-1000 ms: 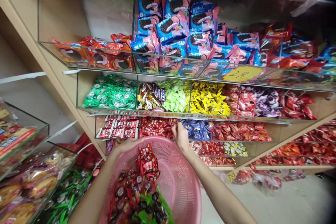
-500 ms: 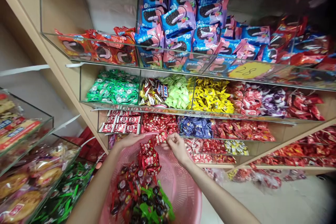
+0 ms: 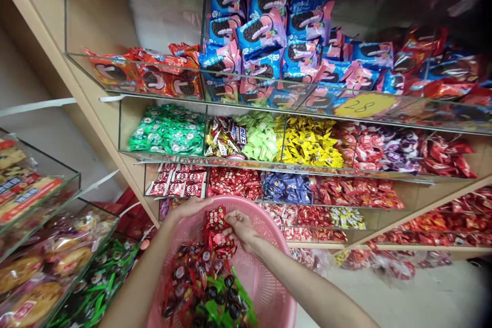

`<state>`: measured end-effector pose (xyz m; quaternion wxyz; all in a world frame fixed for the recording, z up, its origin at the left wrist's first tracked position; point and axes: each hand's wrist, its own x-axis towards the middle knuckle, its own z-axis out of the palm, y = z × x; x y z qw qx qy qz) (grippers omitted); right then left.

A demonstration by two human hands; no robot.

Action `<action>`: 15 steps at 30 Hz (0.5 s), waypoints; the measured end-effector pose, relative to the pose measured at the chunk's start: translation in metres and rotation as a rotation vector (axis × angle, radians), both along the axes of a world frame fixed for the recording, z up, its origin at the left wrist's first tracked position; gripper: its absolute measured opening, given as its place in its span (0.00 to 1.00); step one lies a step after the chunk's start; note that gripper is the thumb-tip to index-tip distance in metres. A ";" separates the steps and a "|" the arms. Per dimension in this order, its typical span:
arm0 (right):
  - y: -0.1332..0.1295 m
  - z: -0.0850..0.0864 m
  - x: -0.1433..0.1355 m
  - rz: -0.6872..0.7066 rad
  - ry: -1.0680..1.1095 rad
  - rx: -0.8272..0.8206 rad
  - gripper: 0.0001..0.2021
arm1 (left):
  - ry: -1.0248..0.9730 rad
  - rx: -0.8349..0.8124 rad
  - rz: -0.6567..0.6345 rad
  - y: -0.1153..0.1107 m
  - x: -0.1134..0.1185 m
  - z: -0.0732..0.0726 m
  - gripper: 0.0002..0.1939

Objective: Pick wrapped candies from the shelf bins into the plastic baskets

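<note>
A pink plastic basket [image 3: 269,225] is tilted beneath the shelves. My left hand [image 3: 192,207] is closed on its far left rim, with the fingertips partly hidden. Inside the basket, my right hand [image 3: 241,229] pinches the edge of a small red candy packet [image 3: 216,218] with white lettering. Other red packets [image 3: 221,246] lie directly below it. Nearer to me in the basket are dark round candies in red wrappers [image 3: 188,271] and dark candies with green wrapper ends [image 3: 221,302].
Clear-fronted shelf bins ahead hold blue cookie packs [image 3: 261,33], green sweets [image 3: 167,128], yellow sweets [image 3: 311,143] and red packets [image 3: 234,183]. A yellow price label [image 3: 365,105] reads 28. More glass bins with packaged biscuits [image 3: 34,292] stand at the left. Pale floor [image 3: 434,297] shows at lower right.
My right hand has moved down and left from the basket's far rim into the basket, bringing the red packet with it. My left hand stays at the rim.
</note>
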<state>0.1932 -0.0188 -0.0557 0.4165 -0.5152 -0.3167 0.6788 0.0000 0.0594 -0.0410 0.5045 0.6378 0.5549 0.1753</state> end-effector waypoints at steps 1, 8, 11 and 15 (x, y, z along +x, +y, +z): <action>-0.001 -0.003 0.000 -0.001 -0.033 0.017 0.15 | -0.007 0.005 0.012 0.000 0.000 -0.001 0.34; 0.003 -0.013 0.006 0.091 -0.339 0.163 0.13 | 0.007 0.054 -0.023 0.000 0.000 0.001 0.31; 0.011 0.002 0.020 0.085 -0.579 0.392 0.11 | -0.008 0.039 -0.039 -0.002 0.001 0.005 0.30; 0.033 0.036 0.047 0.077 -1.138 0.731 0.07 | -0.025 0.025 -0.026 -0.003 0.002 0.005 0.32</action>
